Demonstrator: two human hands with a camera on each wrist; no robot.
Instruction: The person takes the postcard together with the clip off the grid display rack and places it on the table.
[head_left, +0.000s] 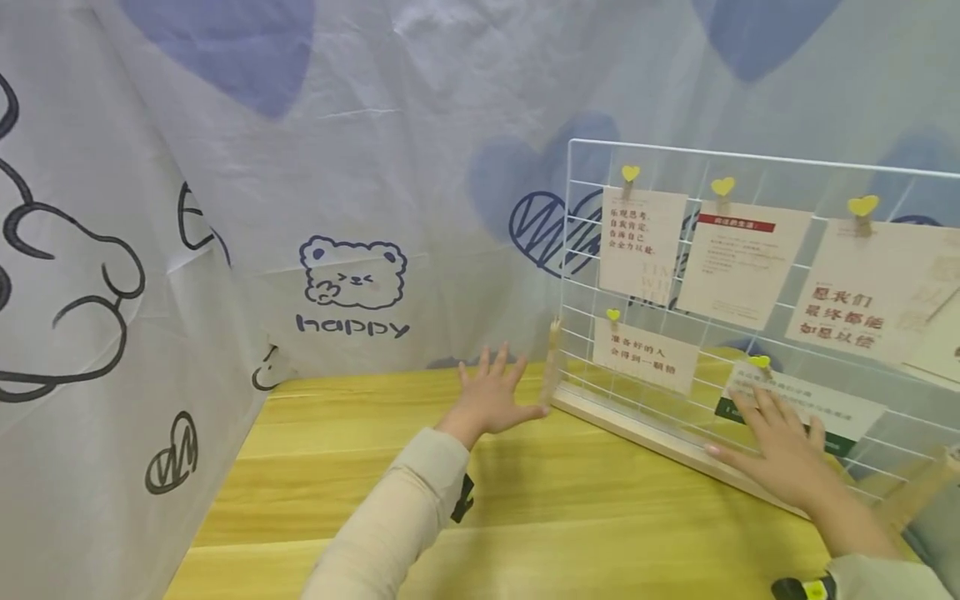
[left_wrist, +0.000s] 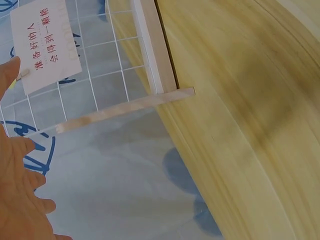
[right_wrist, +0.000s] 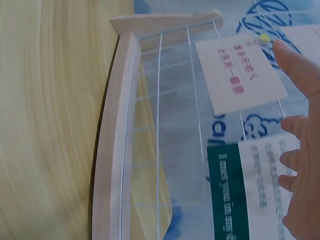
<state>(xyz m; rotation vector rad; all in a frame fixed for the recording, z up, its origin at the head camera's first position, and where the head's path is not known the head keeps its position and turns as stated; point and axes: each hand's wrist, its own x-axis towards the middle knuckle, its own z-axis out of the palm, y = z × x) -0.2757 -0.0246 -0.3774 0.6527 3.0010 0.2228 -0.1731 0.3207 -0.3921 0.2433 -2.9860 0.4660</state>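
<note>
A white wire grid [head_left: 579, 275] stands upright in a pale wooden base [head_left: 675, 450] on the right of the table. Several printed cards hang on it from yellow heart clips [head_left: 722, 186]. My left hand [head_left: 491, 396], fingers spread and holding nothing, is just left of the grid's near-left end. Over the lower part of the grid, my right hand [head_left: 787, 458] is spread too and overlaps the green-and-white card [head_left: 855, 421] in the head view. Left of that card hangs a small card with red writing [head_left: 645, 354], seen also in the left wrist view [left_wrist: 45, 45].
The wood-grain table [head_left: 337, 467] runs to a white cloth backdrop [head_left: 435, 208] printed with hearts and a bear. Black straps show at both wrists. A wooden end piece [left_wrist: 125, 107] sticks out from the base onto the table.
</note>
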